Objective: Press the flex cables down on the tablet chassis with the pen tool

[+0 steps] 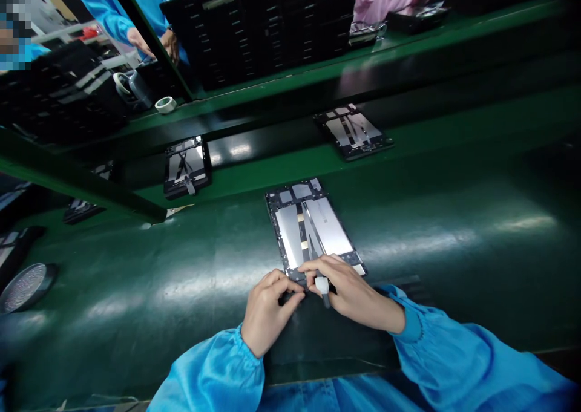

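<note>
On my feed, the left hand sits curled at the near edge of the tablet frame, its fingertips against it; I cannot tell whether they grip it. The right hand is closed around a white-handled tool just over the frame's lower end. The frame lies flat on the green conveyor belt, mid-frame. Farther up, a second tablet frame and a third tablet frame lie on the belt; a tape roll and a co-worker's blue sleeve show upper left.

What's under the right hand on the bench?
The right hand covers the near end of an opened tablet; a white-handled tool shows below the fingers, but the tablet's edge there is hidden.
</note>
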`<action>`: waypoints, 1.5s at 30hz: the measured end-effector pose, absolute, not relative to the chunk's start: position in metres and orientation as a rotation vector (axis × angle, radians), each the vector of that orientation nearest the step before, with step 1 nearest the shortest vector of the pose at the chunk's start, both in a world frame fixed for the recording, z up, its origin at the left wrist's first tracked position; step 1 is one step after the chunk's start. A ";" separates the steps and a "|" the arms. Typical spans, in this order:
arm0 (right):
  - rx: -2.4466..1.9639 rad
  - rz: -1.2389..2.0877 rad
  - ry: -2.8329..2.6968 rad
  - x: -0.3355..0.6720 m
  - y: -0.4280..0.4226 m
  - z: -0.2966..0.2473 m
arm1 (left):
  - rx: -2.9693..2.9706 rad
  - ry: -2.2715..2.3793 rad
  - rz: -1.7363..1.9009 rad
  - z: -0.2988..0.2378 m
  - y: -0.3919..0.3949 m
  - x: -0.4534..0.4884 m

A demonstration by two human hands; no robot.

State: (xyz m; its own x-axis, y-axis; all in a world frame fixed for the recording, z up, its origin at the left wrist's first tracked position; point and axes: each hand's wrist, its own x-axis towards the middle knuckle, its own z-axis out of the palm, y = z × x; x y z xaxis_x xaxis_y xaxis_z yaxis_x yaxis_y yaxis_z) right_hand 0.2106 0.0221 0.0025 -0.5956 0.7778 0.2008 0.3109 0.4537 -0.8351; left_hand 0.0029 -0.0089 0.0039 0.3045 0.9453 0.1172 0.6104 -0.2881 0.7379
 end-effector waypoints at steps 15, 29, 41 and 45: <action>-0.918 0.977 -2.177 0.206 0.018 0.004 | 2.856 1.322 0.658 0.002 -0.030 -0.016; -0.960 1.111 -1.996 0.223 0.014 0.015 | 2.934 1.306 0.568 -0.001 -0.027 -0.012; -1.043 1.349 -1.772 0.228 -0.005 0.016 | 2.837 1.340 0.565 -0.005 -0.030 -0.010; -1.062 1.315 -1.763 0.232 -0.001 0.017 | 2.838 1.351 0.572 -0.006 -0.030 -0.011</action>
State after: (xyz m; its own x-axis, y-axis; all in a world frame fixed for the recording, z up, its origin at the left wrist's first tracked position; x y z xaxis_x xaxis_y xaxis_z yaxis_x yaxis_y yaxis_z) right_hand 0.2317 -0.0013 0.0172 -0.4314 0.9007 0.0514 0.2077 0.1546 -0.9659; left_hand -0.0107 -0.0297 -0.0060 0.5785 0.7412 0.3406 0.7604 -0.6411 0.1037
